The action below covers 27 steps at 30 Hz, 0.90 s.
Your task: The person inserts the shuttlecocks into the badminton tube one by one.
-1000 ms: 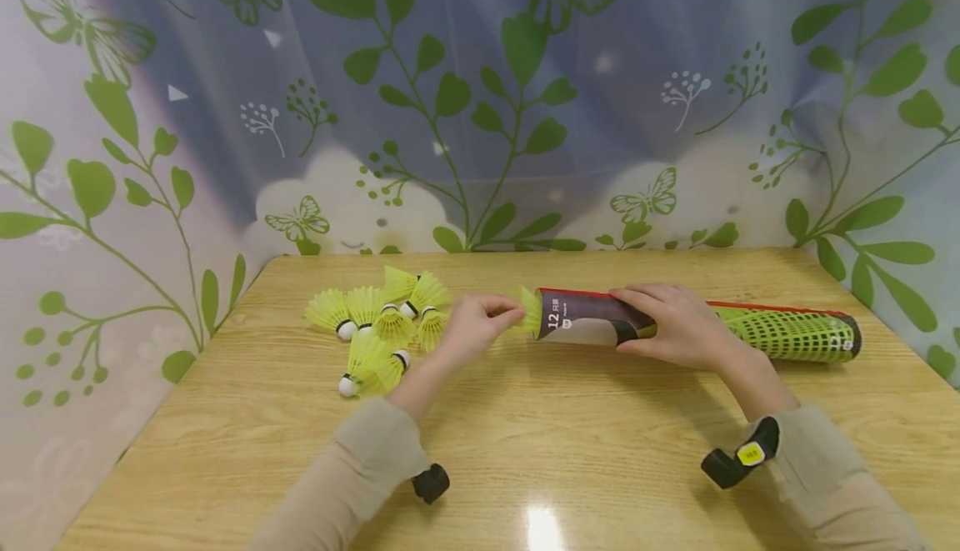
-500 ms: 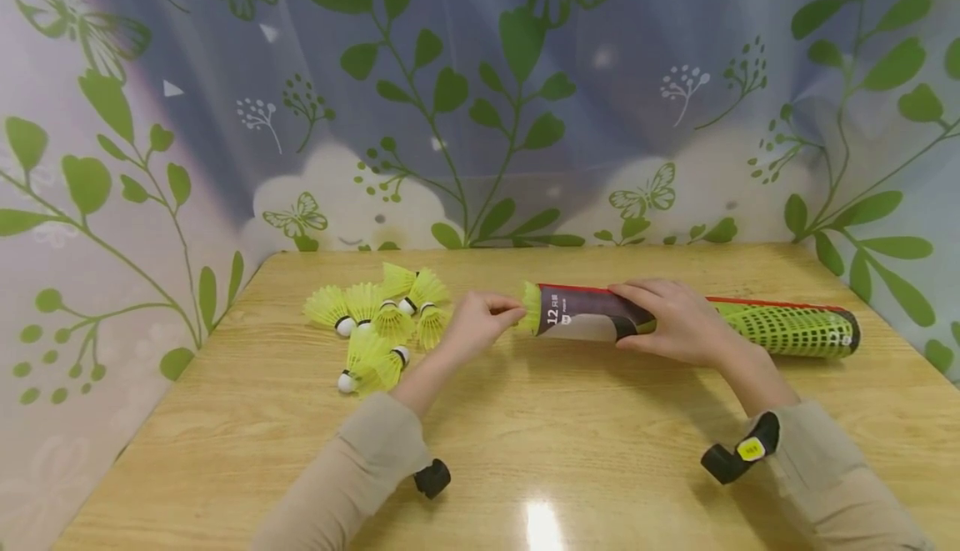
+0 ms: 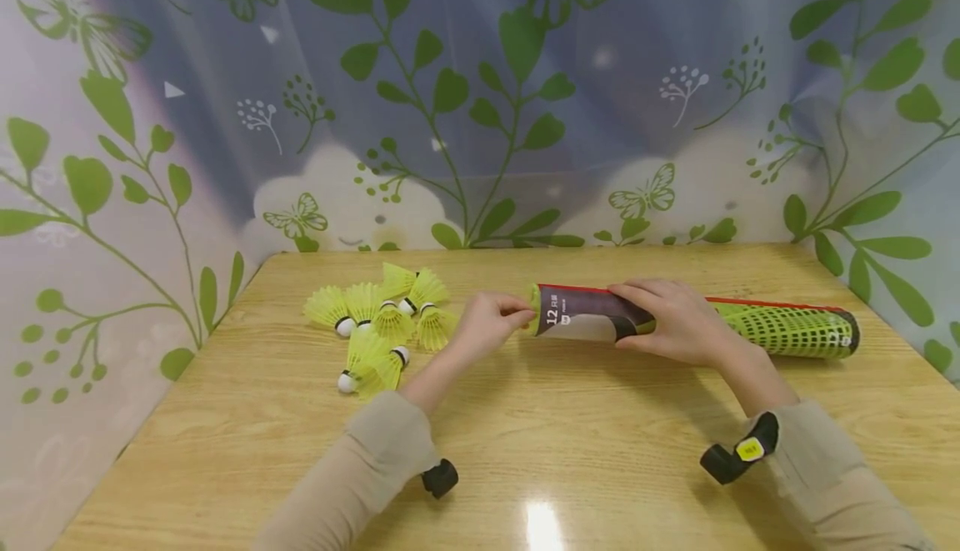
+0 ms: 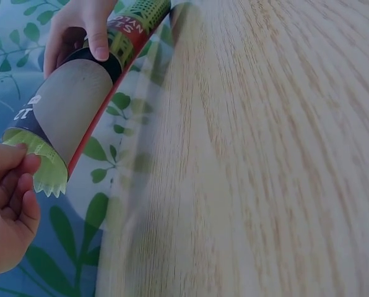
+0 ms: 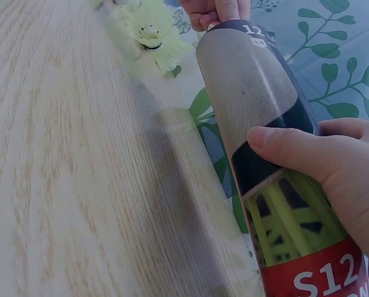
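A shuttlecock tube (image 3: 581, 326) with a dark and grey label and red edge lies sideways at right, its open end facing left. My right hand (image 3: 678, 322) grips it round the middle, thumb across the label in the right wrist view. At the mouth, my left hand (image 3: 489, 322) pinches the skirt of a yellow shuttlecock (image 4: 51, 170) between thumb and forefinger. Most of that shuttlecock is inside the tube; only its jagged skirt edge shows. Several loose yellow shuttlecocks (image 3: 367, 351) with white caps lie in a cluster left of my left hand.
The wooden table (image 3: 480, 451) stretches under both arms. Behind it hangs a curtain (image 3: 465, 117) printed with leaves and butterflies. Each wrist carries a small black camera, such as the right wrist camera (image 3: 723, 463).
My left hand has moved slightly right, up to the tube's mouth, and the shuttlecock has slid deeper inside. My right hand keeps its hold on the tube, which is almost still.
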{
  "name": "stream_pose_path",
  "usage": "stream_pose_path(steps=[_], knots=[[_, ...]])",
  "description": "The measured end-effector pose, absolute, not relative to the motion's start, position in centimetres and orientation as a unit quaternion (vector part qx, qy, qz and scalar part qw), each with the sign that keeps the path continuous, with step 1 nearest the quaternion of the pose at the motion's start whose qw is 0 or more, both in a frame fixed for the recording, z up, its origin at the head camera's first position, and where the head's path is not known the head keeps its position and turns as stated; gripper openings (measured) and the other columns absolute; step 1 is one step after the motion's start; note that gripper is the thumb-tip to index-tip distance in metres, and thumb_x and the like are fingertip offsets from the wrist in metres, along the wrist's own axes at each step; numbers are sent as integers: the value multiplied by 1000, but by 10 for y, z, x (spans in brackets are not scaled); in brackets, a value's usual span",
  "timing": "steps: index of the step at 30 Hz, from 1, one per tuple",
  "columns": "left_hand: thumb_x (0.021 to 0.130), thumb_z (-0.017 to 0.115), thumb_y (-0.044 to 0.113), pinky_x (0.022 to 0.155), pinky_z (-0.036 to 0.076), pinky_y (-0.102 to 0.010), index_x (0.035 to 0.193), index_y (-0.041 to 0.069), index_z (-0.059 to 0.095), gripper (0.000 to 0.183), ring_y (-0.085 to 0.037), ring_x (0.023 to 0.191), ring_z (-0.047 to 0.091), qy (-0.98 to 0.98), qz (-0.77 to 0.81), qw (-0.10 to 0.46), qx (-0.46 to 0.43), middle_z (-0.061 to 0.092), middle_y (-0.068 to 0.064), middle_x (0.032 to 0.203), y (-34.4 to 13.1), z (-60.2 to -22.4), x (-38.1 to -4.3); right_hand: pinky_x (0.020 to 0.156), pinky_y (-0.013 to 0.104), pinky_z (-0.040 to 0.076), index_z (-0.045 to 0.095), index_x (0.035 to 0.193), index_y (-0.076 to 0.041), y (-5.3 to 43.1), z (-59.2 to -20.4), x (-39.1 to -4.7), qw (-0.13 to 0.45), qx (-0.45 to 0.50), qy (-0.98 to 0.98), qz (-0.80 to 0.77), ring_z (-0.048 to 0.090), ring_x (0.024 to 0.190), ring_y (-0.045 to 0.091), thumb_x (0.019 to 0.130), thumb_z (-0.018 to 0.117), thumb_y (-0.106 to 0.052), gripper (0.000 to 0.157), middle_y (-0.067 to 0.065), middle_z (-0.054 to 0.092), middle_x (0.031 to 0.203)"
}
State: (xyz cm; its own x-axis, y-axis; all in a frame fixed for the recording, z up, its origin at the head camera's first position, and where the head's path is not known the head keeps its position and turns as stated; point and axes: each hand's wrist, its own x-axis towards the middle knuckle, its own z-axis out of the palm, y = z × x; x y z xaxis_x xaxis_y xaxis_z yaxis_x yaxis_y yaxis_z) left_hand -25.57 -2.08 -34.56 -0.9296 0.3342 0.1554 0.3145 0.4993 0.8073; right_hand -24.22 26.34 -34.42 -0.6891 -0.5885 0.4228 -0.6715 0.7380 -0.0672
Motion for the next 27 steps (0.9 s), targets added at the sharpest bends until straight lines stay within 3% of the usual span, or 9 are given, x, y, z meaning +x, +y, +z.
stream_pose_path(steps=[17,27], knots=[[91,59,8,67,49,-20,106,2,71,20,-18,87,63,870,439,-1,224,68,-14,108,-11,-347,-255,87,53,42,56,128,-9,265,-345,-243,190,344,-913,110,56,107,34,67,83,-36,72,14,61,120],[91,57,7,78,51,-27,108,1,70,21,-22,97,63,867,446,14,220,66,-15,112,-9,-349,-255,87,54,42,56,127,-8,264,-346,-243,197,349,-910,110,57,106,34,66,84,-34,72,15,61,119]])
